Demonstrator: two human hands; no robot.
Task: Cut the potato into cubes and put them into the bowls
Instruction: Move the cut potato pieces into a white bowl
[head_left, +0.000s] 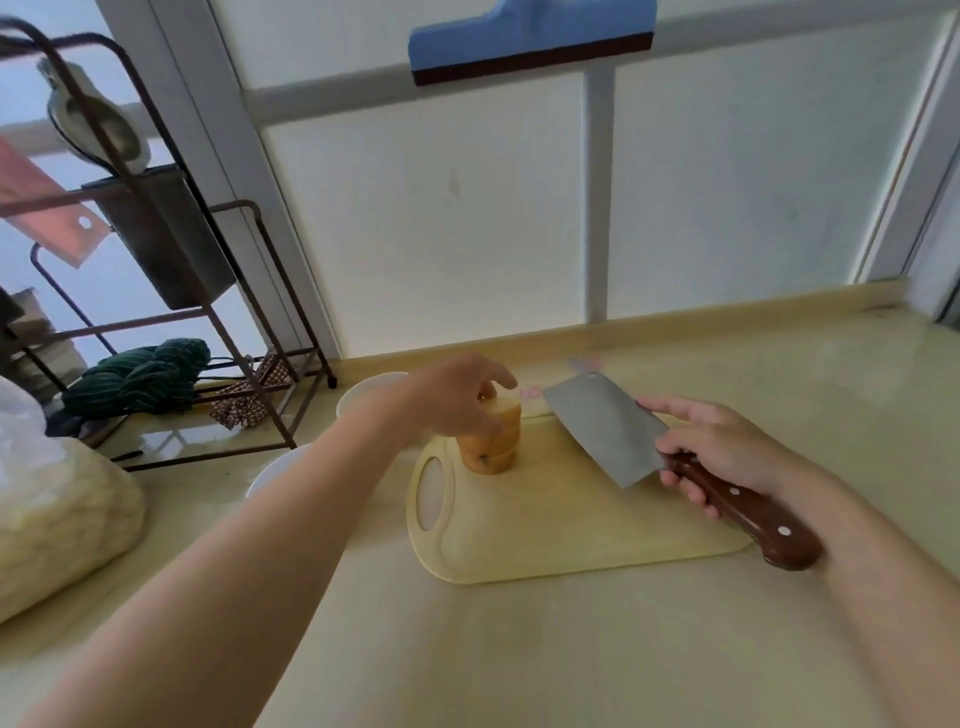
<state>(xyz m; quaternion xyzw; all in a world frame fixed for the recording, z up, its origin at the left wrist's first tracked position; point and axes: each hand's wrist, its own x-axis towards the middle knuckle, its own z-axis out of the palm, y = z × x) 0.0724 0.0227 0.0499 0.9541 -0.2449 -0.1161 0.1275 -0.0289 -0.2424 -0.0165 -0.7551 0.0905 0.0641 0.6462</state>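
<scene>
A potato (493, 447), cut into stacked slices, stands upright on the pale yellow cutting board (545, 530) near its handle hole. My left hand (457, 400) grips the stack from above and from the left side. My right hand (727, 447) holds a cleaver (608, 431) by its brown wooden handle; the blade lies tilted over the board, to the right of the potato and apart from it. Two white bowls sit left of the board, one at the back (363, 397) and one nearer (275, 473), both partly hidden by my left arm.
A dark metal rack (208, 312) with a container and cloths stands at the left rear. A plastic bag of pale pieces (57, 530) lies at the left edge. The counter meets a white panelled wall behind the board.
</scene>
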